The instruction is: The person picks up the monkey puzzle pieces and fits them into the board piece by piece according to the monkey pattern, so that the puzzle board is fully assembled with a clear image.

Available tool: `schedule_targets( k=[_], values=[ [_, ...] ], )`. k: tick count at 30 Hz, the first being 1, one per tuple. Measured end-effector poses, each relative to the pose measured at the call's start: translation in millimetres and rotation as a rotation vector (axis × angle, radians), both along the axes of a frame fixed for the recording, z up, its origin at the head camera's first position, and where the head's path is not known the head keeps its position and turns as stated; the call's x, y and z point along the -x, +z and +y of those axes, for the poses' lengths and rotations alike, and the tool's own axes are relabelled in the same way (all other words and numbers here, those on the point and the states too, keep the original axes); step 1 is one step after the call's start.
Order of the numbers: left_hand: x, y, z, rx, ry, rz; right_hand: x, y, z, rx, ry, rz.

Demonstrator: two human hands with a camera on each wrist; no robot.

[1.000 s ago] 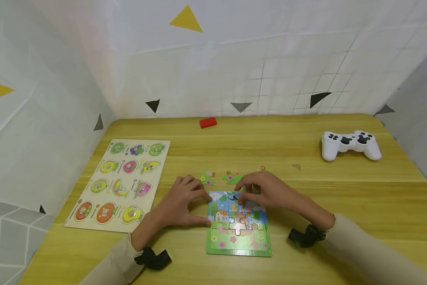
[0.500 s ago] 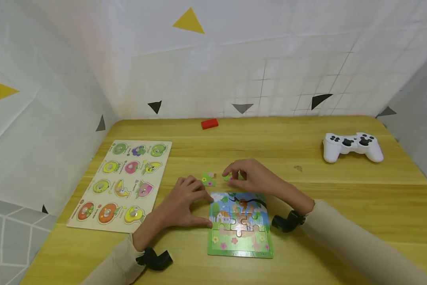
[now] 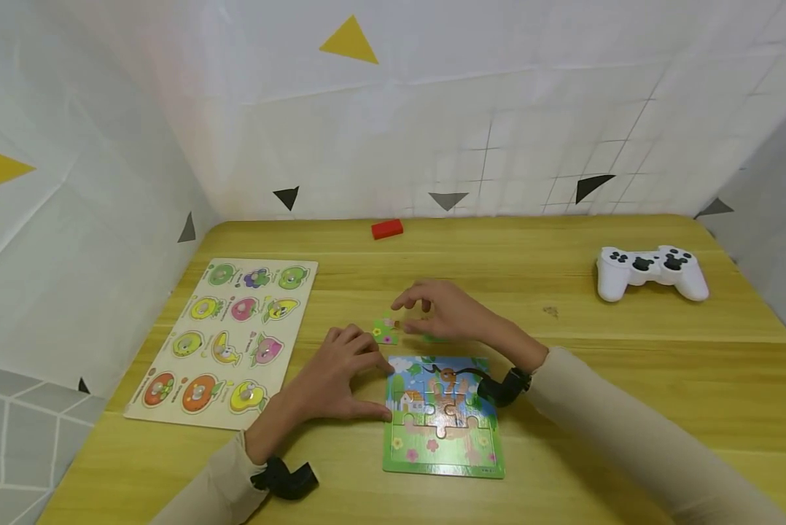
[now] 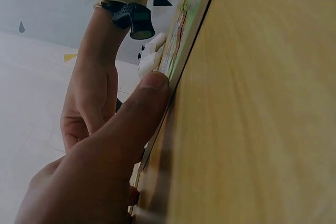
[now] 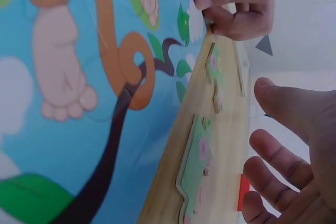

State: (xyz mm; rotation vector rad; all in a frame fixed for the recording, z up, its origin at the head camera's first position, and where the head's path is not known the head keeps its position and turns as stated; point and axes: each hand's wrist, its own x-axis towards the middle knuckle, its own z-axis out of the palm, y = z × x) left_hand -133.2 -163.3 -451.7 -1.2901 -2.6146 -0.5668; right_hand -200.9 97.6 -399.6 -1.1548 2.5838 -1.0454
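A square jigsaw puzzle in a green-edged tray [image 3: 442, 470] lies flat on the table, with squirrel, house and flower pictures. My left hand [image 3: 340, 375] is at its left side, thumb and forefinger spread along the edge; in the left wrist view the thumb [image 4: 149, 95] touches the tray's side. Beyond the far edge, my right hand [image 3: 448, 310] hovers with its fingers apart over the loose pieces, holding nothing. One loose puzzle piece [image 3: 384, 334] lies just left of its fingertips. Another puzzle piece [image 5: 195, 166] shows in the right wrist view, largely hidden by the hand in the head view.
A wooden fruit peg puzzle board [image 3: 271, 394] lies to the left. Near the back edge sits a small red block [image 3: 387, 229]. A white game controller [image 3: 652, 271] is at the back right, and patterned white sheets [image 3: 393, 131] stand around the table.
My right hand has moved from the puzzle's upper right corner leftward and away, to over the loose pieces. The left hand has stayed at the tray's left edge.
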Motion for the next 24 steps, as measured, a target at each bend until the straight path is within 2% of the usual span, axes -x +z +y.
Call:
schedule_targets(
  k=[6,15,24],
  values=[
    [-0.4,0.4,0.0,0.001,-0.003,0.006,8.6,-4.5,-6.8,-0.047,0.026,-0.030],
    [0.2,0.5,0.1,0.006,-0.004,0.006,15.2,-10.4,-18.2,-0.117,0.041,-0.002],
    [0.3,0.3,0.7,-0.003,-0.006,0.011,13.5,-8.8,-27.1,-0.225,-0.032,0.011]
  ],
)
